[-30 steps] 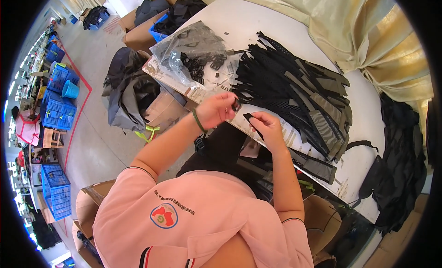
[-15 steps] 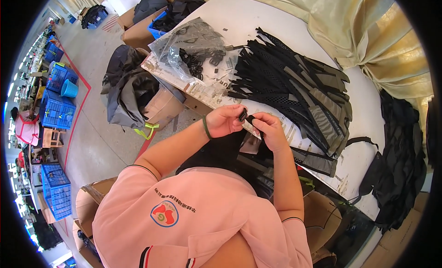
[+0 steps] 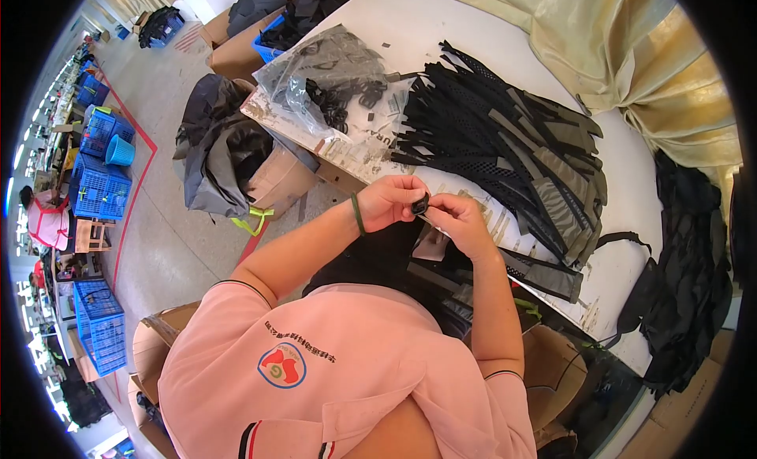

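My left hand (image 3: 385, 204) pinches a small black plastic buckle (image 3: 420, 205) between thumb and fingers, just off the table's near edge. Pressed up against the buckle's other side, my right hand (image 3: 464, 222) has its thumb and fingertips closed, and the black webbing end there is mostly hidden by them. Beyond my hands lies a heap of black mesh and grey-green shoulder straps (image 3: 505, 143). One strap (image 3: 544, 276) lies along the table edge beside my right forearm. A clear plastic bag (image 3: 315, 61) with loose black buckles (image 3: 330, 104) rests farther left.
The white table (image 3: 441, 17) has a worn, chipped near edge. Left of it stands a carton (image 3: 280, 179) topped with dark fabric (image 3: 217, 143). Black straps (image 3: 686, 278) hang at the right, below a gold curtain (image 3: 631, 57). Open cartons (image 3: 552, 372) stand by my right side.
My hands have come closer together at the buckle. The webbing end that showed between them is now mostly covered by my right fingers, and the buckle has turned.
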A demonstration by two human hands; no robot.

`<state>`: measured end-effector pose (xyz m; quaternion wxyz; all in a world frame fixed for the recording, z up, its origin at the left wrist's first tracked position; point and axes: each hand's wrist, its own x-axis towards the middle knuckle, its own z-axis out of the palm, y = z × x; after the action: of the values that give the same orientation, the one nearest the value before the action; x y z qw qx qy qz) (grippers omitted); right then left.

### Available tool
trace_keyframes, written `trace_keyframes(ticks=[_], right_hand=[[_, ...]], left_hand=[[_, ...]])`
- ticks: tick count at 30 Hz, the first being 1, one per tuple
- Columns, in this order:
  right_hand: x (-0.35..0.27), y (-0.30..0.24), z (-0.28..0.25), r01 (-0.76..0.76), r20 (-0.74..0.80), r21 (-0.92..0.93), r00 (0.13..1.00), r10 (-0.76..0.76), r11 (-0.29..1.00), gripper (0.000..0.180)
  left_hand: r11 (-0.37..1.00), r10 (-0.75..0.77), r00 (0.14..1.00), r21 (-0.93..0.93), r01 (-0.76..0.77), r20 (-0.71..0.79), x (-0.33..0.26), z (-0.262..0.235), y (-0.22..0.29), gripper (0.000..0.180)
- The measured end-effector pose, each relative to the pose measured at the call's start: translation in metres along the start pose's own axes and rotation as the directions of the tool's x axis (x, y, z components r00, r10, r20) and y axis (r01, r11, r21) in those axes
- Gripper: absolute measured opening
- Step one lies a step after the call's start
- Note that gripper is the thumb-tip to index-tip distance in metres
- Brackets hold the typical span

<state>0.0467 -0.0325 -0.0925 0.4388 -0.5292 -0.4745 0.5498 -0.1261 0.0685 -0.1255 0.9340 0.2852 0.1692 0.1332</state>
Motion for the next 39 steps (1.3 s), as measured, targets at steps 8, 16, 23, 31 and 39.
trace_keyframes(ticks=[8,16,23,31,39], right_hand=[[-0.001,0.001,0.005,0.233,-0.107,-0.189,0.961,-0.256,0.954,0.011],[-0.004,-0.008,0.017,0.369,-0.153,-0.511,0.85,-0.505,0.776,0.007],[-0.005,-0.003,0.014,0.37,-0.12,-0.475,0.872,-0.475,0.799,0.006],[-0.009,-0.007,0.021,0.385,-0.113,-0.592,0.83,-0.546,0.708,0.01],[-0.01,-0.016,0.019,0.27,-0.173,-0.493,0.901,-0.397,0.827,0.014]], left_hand=[[0.997,0.067,0.994,-0.041,-0.071,-0.088,0.003,0.005,-0.005,0.007],[0.973,0.136,0.987,-0.178,-0.149,-0.087,0.008,0.0,-0.012,0.011],[0.991,0.04,0.998,-0.126,-0.045,-0.046,0.005,-0.002,-0.008,0.008],[0.997,0.069,0.996,-0.033,-0.071,-0.056,0.004,-0.001,-0.007,0.007],[0.986,0.095,0.98,0.152,-0.069,-0.173,0.002,0.01,-0.007,0.009]])
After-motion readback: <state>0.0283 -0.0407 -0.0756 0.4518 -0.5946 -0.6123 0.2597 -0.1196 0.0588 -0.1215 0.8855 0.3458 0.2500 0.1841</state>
